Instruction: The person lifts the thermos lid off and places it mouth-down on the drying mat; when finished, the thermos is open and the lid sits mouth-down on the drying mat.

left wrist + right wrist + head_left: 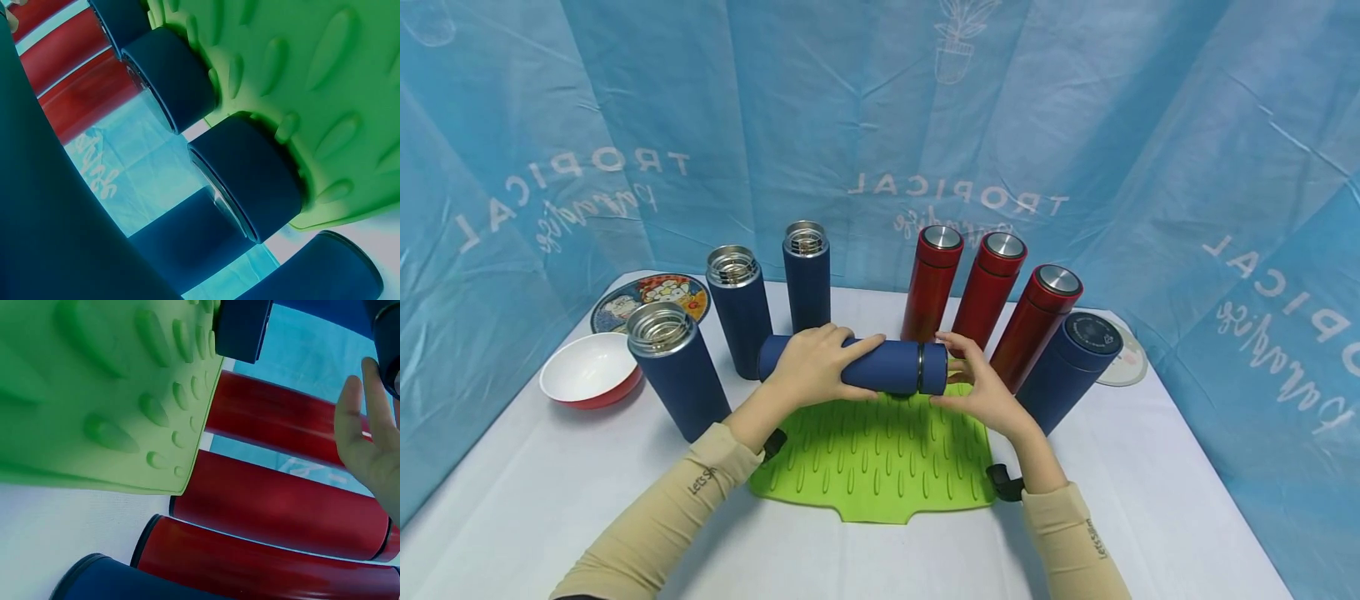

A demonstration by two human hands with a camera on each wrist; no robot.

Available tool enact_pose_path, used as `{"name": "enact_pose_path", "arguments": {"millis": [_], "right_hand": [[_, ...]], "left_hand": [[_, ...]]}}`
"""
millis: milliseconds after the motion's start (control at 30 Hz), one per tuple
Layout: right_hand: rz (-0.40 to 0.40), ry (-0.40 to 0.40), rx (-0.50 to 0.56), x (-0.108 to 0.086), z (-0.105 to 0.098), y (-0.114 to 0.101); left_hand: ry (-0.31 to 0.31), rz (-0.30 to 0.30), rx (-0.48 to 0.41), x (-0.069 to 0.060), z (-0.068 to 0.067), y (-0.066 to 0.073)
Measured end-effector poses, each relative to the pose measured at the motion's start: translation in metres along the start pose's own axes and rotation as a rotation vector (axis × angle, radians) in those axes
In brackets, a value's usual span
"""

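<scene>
My left hand grips a navy thermos bottle from above, its body lying level over the green mat. At the bottle's right end, my right hand holds the navy lid, index finger over the top and thumb below. The lid sits on the bottle with a shiny ring at the seam. Loose navy lids stand on the mat in the left wrist view, largely hidden by the bottle in the head view. Left of the mat stand three lidless navy bottles with bare steel mouths.
Three red thermos bottles with steel-topped lids stand at the back right, beside a lidded navy bottle. A white-and-red bowl and a patterned plate lie at left. Another plate shows behind the right navy bottle.
</scene>
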State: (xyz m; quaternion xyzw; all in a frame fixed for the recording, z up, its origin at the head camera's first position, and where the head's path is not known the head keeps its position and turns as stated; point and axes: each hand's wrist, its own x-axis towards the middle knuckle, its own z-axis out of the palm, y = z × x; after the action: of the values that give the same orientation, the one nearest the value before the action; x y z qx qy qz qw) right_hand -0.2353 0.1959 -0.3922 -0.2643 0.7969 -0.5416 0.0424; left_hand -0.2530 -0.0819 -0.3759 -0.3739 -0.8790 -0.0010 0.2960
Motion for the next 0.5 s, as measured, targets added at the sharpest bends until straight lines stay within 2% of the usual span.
{"name": "enact_pose_path", "arguments": {"millis": [100, 167, 333, 400, 500], "right_hand": [[0.026, -0.002, 0.010, 0.002, 0.000, -0.002], [0.106, 0.016, -0.016, 0.003, 0.000, -0.012], [0.344, 0.060, -0.075, 0.009, -0.002, -0.021], [0.381, 0.049, -0.064, 0.011, -0.004, -0.015], [0.367, 0.018, -0.041, 0.010, -0.004, -0.014]], "left_hand": [[0.009, 0.007, 0.004, 0.000, 0.000, -0.001], [0.006, 0.011, 0.011, 0.000, 0.000, -0.001], [0.001, 0.023, 0.021, 0.001, -0.002, 0.000], [0.003, 0.027, 0.023, 0.001, -0.001, 0.000], [-0.008, 0.027, 0.028, 0.001, -0.001, 0.001]]}}
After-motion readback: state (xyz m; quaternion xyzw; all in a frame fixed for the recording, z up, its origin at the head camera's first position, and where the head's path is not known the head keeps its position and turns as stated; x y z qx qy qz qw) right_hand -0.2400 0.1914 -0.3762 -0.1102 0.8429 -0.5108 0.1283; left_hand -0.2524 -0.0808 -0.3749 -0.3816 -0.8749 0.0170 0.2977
